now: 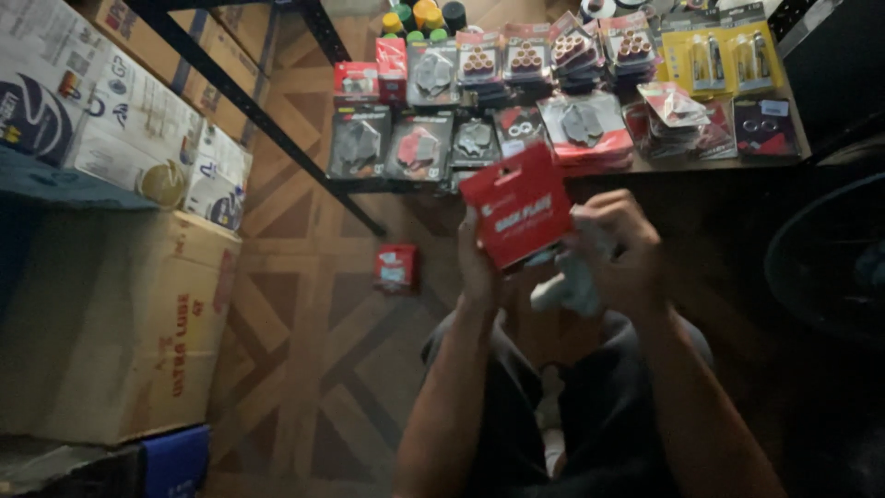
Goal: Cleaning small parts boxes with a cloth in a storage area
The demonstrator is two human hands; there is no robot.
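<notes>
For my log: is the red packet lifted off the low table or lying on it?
Lifted: the red packet is in the left hand, above the floor, clear of the table.

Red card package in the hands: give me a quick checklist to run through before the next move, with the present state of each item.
1. Red card package held up in front of the body: ok, the left hand grips its lower left edge.
2. Right hand free: not ok, it is closed on a pale cloth beside the package.
3. Package's printed face visible: ok, it faces the camera, tilted.
4. Low shelf of blister packs has an open spot: cannot tell, the rows look full.
5. Floor in front: not ok, a small red box lies there.
6. Light: not ok, the scene is dim.
</notes>
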